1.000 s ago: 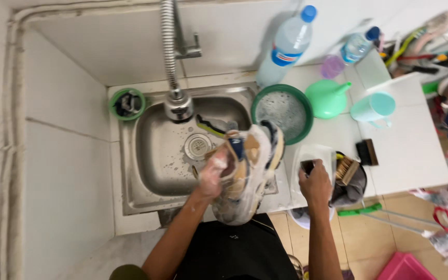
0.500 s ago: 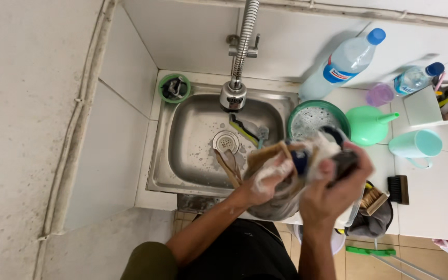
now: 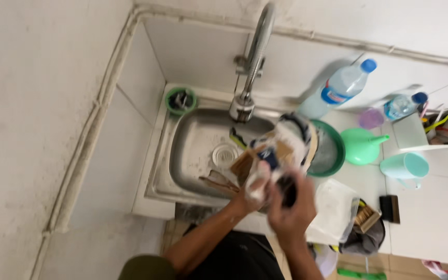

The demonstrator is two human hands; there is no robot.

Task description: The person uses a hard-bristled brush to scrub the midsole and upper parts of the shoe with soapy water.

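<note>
A worn white and tan sneaker (image 3: pixel 289 142) with dark trim hangs tilted over the right half of the steel sink (image 3: pixel 157 171). My left hand (image 3: pixel 250 191) grips it from below at the near end. My right hand (image 3: pixel 292 210) is closed on a small dark brush (image 3: pixel 286 185), which presses against the sneaker's near side. Both hands and the shoe are motion-blurred. Tan laces or straps (image 3: pixel 219 182) dangle from the shoe into the basin. The drain (image 3: pixel 225 153) shows to the left of the shoe.
A curved tap (image 3: pixel 252 57) rises behind the sink. A green cup (image 3: pixel 181 99) stands in the back left corner. On the white counter are a green basin (image 3: pixel 334 151), green funnel (image 3: pixel 361 148), teal mug (image 3: pixel 403 166), two water bottles (image 3: pixel 340 88), a clear tub (image 3: pixel 334 206), a second shoe (image 3: pixel 365 234).
My right hand came left from the counter with the brush and now lies against the sneaker. The sneaker has turned and shifted in my left hand. The view swung left and closer.
</note>
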